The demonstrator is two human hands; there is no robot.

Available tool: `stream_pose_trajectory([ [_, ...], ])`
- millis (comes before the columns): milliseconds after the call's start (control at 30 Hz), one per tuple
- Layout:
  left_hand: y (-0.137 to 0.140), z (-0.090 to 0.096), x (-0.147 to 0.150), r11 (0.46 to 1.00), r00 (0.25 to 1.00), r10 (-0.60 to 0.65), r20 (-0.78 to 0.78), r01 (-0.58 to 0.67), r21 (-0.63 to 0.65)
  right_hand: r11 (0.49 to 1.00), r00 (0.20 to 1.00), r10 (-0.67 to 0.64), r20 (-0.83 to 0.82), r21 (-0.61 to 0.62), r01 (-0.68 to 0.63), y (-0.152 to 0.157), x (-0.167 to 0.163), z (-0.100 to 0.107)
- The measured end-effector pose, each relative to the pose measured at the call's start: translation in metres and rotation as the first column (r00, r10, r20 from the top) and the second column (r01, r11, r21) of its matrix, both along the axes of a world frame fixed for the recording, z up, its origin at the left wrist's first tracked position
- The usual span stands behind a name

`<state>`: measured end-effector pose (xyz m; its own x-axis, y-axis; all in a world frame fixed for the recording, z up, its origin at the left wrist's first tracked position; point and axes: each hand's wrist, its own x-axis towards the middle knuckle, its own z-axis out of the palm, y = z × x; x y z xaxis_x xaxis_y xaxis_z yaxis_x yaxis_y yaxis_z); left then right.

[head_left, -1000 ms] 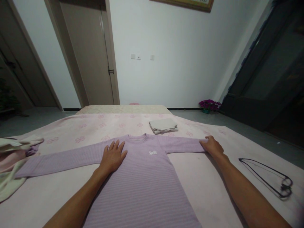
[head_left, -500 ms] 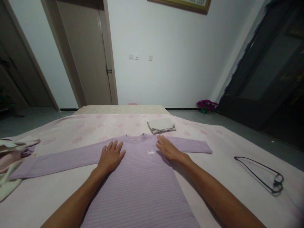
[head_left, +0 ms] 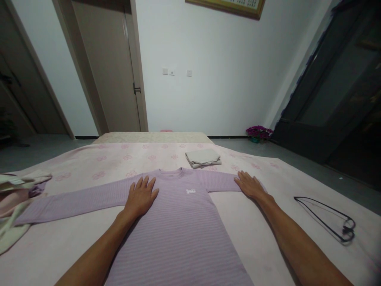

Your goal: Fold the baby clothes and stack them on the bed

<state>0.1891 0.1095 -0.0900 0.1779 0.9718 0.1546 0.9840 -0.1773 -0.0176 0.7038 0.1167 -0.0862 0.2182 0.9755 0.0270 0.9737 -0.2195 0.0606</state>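
Observation:
A lilac striped long-sleeved shirt (head_left: 178,230) lies spread flat, its collar away from me and both sleeves stretched out sideways. A small white print sits on its chest. My left hand (head_left: 142,195) rests flat with fingers apart on the shirt's left shoulder area. Out along the right sleeve, my right hand (head_left: 250,185) lies palm down with fingers extended, covering part of the sleeve near its cuff. Neither hand grips the fabric.
The shirt lies on a pink flowered cloth (head_left: 113,159). Behind the collar is a folded pale grey cloth (head_left: 203,157). Crumpled clothes (head_left: 18,198) lie at the left, touching the left cuff. Black-framed glasses (head_left: 327,218) lie at the right. A potted purple flower (head_left: 258,133) stands by the wall.
My right hand has slid outward along the right sleeve, from the shoulder toward the cuff. My left hand stays in place on the shirt.

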Motion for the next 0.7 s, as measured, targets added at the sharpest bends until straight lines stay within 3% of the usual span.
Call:
stream_pose_trajectory([
  [100,-0.001,0.001,0.000,1.000,1.000,0.001,0.009,-0.001,-0.005,0.991,0.990,-0.137,0.020,0.007,0.136,-0.001,0.011,0.007],
  [200,-0.001,0.002,0.001,1.000,1.000,0.008,0.026,-0.007,-0.010,0.981,0.983,-0.171,0.060,0.104,0.164,0.004,-0.016,0.021],
  [233,-0.001,0.003,0.002,1.000,1.000,0.010,0.030,-0.010,-0.011,0.982,0.991,-0.120,0.064,0.154,0.109,0.005,-0.033,0.026],
  [300,-0.002,0.003,0.002,1.000,0.999,0.012,0.033,-0.012,-0.010,0.970,0.990,0.140,-0.002,0.203,-0.137,0.008,-0.076,0.035],
  [367,-0.002,0.004,0.003,1.000,0.999,0.012,0.033,-0.012,-0.009,0.908,0.917,0.383,-0.111,0.228,-0.351,0.008,-0.125,0.043],
  [467,-0.002,0.004,0.003,1.000,0.999,0.016,0.031,-0.015,-0.010,0.786,0.773,0.612,-0.165,0.238,-0.571,0.007,-0.195,0.048],
  [567,-0.002,0.003,0.002,1.000,0.999,0.013,0.035,-0.013,-0.006,0.711,0.686,0.702,-0.192,0.137,-0.689,0.010,-0.244,0.044],
  [700,-0.001,0.001,0.001,1.000,0.998,0.003,0.056,-0.003,0.012,0.755,0.734,0.642,-0.223,0.021,-0.655,0.028,-0.265,0.029],
])
